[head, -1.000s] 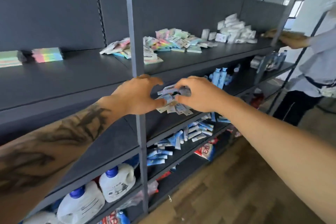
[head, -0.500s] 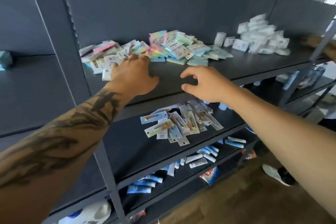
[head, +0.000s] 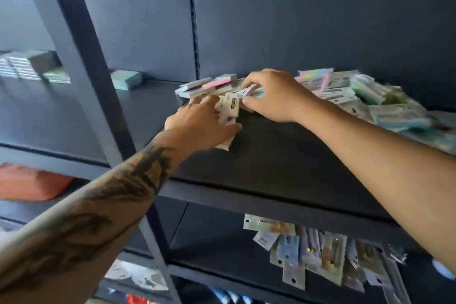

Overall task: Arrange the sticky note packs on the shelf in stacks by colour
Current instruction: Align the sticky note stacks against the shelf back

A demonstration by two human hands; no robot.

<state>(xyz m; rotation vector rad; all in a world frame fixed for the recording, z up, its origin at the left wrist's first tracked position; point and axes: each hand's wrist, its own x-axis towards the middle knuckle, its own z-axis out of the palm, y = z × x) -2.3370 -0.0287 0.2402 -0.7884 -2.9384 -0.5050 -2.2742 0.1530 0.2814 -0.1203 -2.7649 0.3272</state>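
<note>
Grip: right hand (head: 274, 96) curls its fingers round a white-backed pack (head: 249, 91) at the near-left edge of the pile — likely lifting it clear to read its colour.
Support: left hand (head: 202, 122) holds several white packs (head: 228, 108), thumb under them, seemingly gathering one stack.
Task items: loose pile of sticky note packs (head: 357, 96) sprawls rightward on the dark shelf (head: 283, 155) — unsorted.
Further left: small neat stacks (head: 127, 79), well apart.
</note>
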